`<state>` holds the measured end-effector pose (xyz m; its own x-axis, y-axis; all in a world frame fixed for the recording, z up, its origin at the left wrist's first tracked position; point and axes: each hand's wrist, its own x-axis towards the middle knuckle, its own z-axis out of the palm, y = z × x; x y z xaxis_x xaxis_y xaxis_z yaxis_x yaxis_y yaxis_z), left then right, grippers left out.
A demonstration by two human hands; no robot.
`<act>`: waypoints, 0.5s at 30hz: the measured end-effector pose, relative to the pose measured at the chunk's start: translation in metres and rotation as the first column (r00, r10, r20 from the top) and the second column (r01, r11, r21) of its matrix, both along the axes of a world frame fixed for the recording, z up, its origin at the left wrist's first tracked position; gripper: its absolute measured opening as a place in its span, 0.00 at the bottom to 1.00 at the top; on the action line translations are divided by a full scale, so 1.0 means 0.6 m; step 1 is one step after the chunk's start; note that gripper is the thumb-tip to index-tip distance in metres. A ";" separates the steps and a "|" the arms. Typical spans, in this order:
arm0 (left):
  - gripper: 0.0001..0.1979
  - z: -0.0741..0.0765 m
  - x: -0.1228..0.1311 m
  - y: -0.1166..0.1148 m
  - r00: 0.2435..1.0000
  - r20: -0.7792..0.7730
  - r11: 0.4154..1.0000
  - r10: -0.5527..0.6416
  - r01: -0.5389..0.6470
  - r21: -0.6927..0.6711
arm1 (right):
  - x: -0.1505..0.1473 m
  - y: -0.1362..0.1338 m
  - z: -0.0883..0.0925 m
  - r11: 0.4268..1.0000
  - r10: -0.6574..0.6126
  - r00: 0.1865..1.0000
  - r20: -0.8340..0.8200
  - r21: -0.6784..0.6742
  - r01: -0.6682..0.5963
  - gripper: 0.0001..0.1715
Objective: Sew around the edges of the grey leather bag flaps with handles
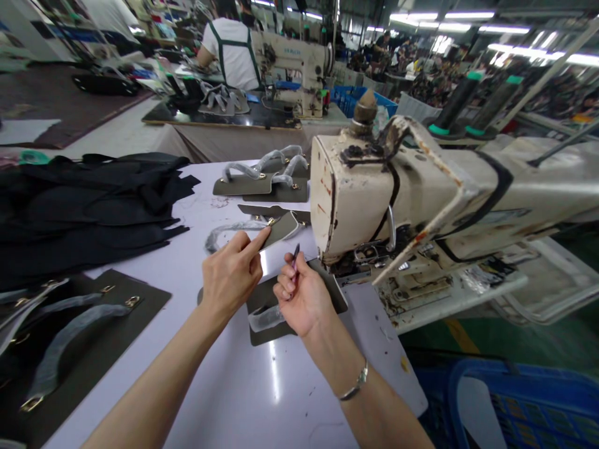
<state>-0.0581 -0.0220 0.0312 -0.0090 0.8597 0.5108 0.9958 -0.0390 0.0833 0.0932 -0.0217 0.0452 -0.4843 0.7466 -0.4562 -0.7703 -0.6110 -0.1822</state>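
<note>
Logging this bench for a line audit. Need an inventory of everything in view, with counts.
industrial sewing machine head: 1, worn cream, right side of table
white work table: 1, white, centre
black fabric pieces: pile, black, table left
strapped panels: stack, olive, table front left
far strapped panels: stack, olive, table middle
touched panel: 1, olive, under left index finger
lower panel: 1, olive, under right hand
far sewing machine: 1, cream, next bench
co-worker: 1, white shirt, at far machine
blue crate: 1, blue, lower right
pen: 1, dark, in right hand
bracelet: 1, silver, right wrist
left hand: 1, index on touched panel
right hand: 1, holding pen
</note>
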 end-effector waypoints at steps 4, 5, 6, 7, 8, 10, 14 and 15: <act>0.24 0.029 -0.014 0.039 0.998 -0.028 0.986 0.052 -0.047 0.157 | 0.004 -0.009 0.002 0.992 0.030 0.999 0.037 0.121 -0.034 0.16; 0.24 0.043 -0.017 0.058 0.996 -0.034 0.976 0.083 -0.074 0.203 | 0.007 -0.017 0.004 0.982 0.079 0.996 0.043 0.168 -0.085 0.16; 0.25 0.059 -0.019 0.078 0.994 -0.046 0.970 0.098 -0.085 0.226 | 0.011 -0.028 0.007 0.966 0.136 0.989 0.054 0.216 -0.144 0.17; 0.25 0.075 -0.019 0.098 0.994 -0.050 0.971 0.094 -0.080 0.226 | 0.016 -0.039 0.010 0.943 0.189 0.979 0.079 0.264 -0.203 0.20; 0.27 0.090 -0.017 0.115 0.997 -0.041 0.980 0.063 -0.054 0.194 | 0.024 -0.051 0.013 0.917 0.223 0.966 0.128 0.308 -0.253 0.22; 0.31 0.109 -0.005 0.131 0.998 0.020 0.992 -0.057 0.054 0.116 | 0.046 -0.073 0.014 0.875 0.181 0.934 0.309 0.383 -0.296 0.25; 0.17 0.076 0.056 0.053 0.923 0.256 0.957 -0.288 0.265 0.119 | 0.123 -0.096 -0.007 0.831 -0.288 0.619 0.730 0.512 -0.217 0.22; 0.10 0.054 0.077 0.014 0.885 0.309 0.934 -0.349 0.304 0.186 | 0.146 -0.096 -0.017 0.813 -0.405 0.477 0.780 0.546 -0.201 0.22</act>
